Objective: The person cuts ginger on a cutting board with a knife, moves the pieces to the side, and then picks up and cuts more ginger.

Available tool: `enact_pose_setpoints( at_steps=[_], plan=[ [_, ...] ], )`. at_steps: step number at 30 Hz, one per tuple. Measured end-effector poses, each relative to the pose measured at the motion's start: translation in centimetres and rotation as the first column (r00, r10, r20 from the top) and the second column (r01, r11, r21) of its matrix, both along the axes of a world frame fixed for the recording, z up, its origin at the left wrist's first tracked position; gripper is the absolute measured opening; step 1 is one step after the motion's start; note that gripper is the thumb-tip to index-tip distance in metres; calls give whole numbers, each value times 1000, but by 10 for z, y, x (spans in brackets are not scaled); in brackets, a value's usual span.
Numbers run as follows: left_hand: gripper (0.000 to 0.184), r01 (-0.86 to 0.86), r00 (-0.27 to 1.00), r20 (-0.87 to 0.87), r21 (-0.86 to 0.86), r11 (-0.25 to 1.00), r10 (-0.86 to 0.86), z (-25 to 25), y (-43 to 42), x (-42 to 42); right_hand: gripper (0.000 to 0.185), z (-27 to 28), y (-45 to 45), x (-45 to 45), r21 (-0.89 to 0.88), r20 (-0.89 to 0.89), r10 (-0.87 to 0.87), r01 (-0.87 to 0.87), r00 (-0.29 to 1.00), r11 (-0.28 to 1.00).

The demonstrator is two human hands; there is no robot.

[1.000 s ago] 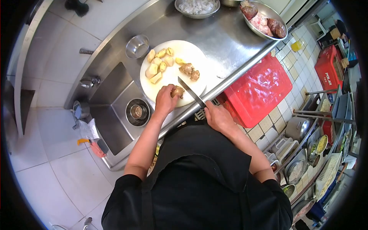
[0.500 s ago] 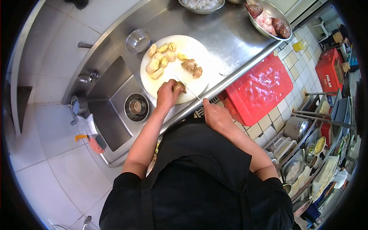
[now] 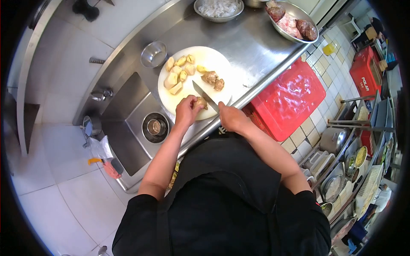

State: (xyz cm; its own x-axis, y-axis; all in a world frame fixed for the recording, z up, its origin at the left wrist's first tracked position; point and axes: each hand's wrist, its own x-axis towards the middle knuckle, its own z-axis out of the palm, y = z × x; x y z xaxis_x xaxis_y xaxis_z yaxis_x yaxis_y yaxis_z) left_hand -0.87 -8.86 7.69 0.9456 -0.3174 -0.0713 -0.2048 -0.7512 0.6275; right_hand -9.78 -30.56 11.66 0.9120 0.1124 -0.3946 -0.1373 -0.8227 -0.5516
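Observation:
On a round white cutting board [image 3: 222,91], my left hand [image 3: 187,112] closes its fingers on a brown, knobby piece of ginger [image 3: 200,103]. My right hand [image 3: 232,117] grips a knife [image 3: 204,94] by its handle, which is hidden in the fist. The blade lies just right of the held ginger, its flat side in view and its tip pointing toward the back of the board. Unpeeled ginger [image 3: 209,77] rests at the board's right side. Several peeled, pale yellow ginger pieces [image 3: 171,80] are gathered at the left.
A small metal bowl [image 3: 153,54] stands behind the board, left of it. The sink [image 3: 124,128] opens to the left. At the back are a bowl of whitish pieces [image 3: 218,9] and a bowl of meat [image 3: 294,26]. A red lidded container [image 3: 288,100] stands beyond the counter edge.
The knife has turned from nearly edge-on to showing its broad side. My right hand has shifted slightly left, nearer the board. The left hand keeps its hold on the ginger.

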Motion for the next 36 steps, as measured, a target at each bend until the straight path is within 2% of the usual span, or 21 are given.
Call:
enact_pose_setpoints(
  at_steps=[2, 3, 4, 6, 7, 9, 10, 12, 19, 23, 27, 30, 36],
  plan=[
    [38, -58, 984, -180, -232, 971, 15, -21, 15, 0, 23, -3, 0, -5, 69, -26, -42, 44, 999, 997],
    [37, 0, 986, -160, -266, 964, -44, -24, 21, 1, 23, 3, -3, -10, 68, -20, -51, 52, 998, 996],
    [37, 7, 986, -157, -267, 964, -51, -19, 23, 4, 23, 13, -5, -19, 92, -23, -91, 93, 996, 991],
    [38, 215, 977, 18, -126, 968, -215, -14, 29, 6, 23, 16, -8, -35, 118, -30, -133, 135, 991, 984],
    [38, 218, 976, 16, -126, 968, -218, -13, 30, 9, 24, 12, -11, -43, 121, -8, -166, 166, 986, 979],
    [37, 337, 932, 154, -25, 941, -329, -9, 28, 13, 25, 11, -16, -53, 124, 12, -200, 197, 980, 973],
    [37, 338, 932, 151, -25, 941, -330, -6, 25, 12, 24, 13, -19, -57, 134, 51, -198, 190, 979, 973],
    [35, 217, 963, -110, -235, 947, -248, -2, 20, 8, 24, 18, -20, -61, 146, 85, -199, 186, 976, 972],
    [31, 200, 970, -82, -276, 940, -230, -12, 20, 3, 22, 33, -17, -72, 50, 134, -112, 106, 985, 993],
    [33, 158, 980, -77, -236, 959, -181, -9, 15, -1, 21, 31, -15, -77, 3, 198, -50, 50, 979, 999],
    [35, 164, 982, -63, -173, 971, -177, -4, 10, 1, 20, 33, -16, -76, -10, 190, -27, 30, 981, 999],
    [32, 121, 982, -119, -181, 976, -144, 2, 5, 0, 19, 34, -16, -74, -1, 183, -22, 22, 983, 1000],
    [32, 113, 987, -96, -160, 981, -130, -4, 5, 4, 18, 38, -16, -66, 19, 136, 0, -3, 991, 1000]
  ],
)
